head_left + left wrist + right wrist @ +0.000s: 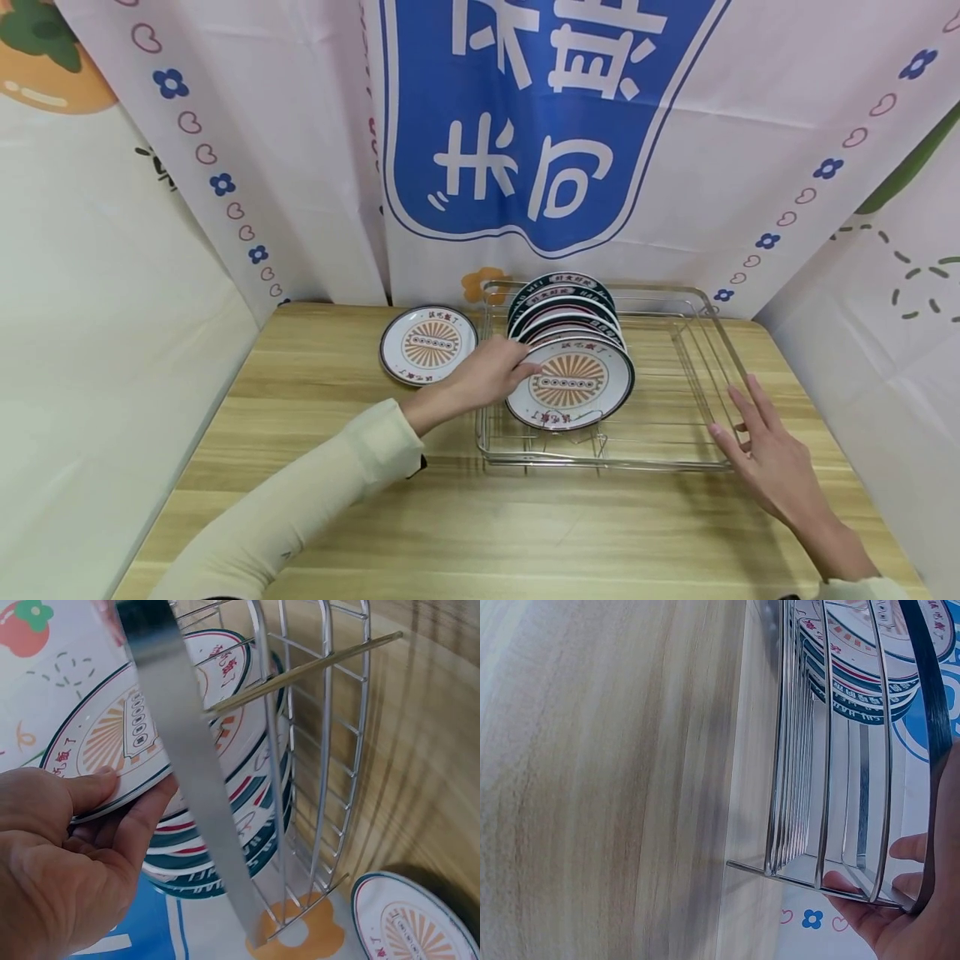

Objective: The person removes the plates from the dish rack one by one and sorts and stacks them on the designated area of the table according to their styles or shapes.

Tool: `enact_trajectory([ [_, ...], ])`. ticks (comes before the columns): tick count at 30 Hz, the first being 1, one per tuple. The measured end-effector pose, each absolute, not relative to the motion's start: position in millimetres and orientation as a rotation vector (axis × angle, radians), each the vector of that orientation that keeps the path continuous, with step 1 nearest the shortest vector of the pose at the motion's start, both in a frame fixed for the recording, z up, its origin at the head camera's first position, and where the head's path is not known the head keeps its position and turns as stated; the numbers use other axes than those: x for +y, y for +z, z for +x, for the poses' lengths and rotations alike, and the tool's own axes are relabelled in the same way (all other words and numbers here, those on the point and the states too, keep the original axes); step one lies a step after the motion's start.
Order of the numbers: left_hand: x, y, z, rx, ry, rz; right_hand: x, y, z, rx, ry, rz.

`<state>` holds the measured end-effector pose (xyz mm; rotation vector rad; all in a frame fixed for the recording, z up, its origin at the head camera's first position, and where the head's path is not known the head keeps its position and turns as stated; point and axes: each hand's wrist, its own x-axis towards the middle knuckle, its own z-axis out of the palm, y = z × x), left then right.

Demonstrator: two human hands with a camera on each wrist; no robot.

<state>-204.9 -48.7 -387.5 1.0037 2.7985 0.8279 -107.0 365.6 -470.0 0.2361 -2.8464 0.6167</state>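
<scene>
My left hand (491,372) pinches the rim of a white plate (570,385) with an orange sunburst pattern. The left wrist view shows the thumb on its face and fingers beneath. This plate leans at the front of a row of plates (184,862) with dark green rims, standing in the left part of a wire dish rack (600,461). My right hand (776,467) holds the rack's front right corner, thumb and fingers around the rail in the right wrist view.
Left of the rack, another sunburst plate (430,346) lies flat on the wooden table (315,467). Printed cloth (315,167) hangs behind the table and along both sides. The rack's wire bars (826,750) rise close to the right hand.
</scene>
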Motion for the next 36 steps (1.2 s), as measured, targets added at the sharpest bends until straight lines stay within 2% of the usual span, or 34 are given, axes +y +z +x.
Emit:
enact_trajectory([
  [10,-72,-364,-199,2.855,1.027,0.931,367,-470,-109,-2.843,0.612,0.244],
  [19,-105,-343,-192,2.892,1.245,0.72,368,-469,-110,-2.843,0.6,0.251],
  [26,-139,-336,-195,2.858,1.45,0.426,367,-469,-111,-2.841,0.609,0.253],
  [36,-189,-342,-211,2.815,1.462,0.031,366,-471,-108,-2.824,0.615,0.26],
])
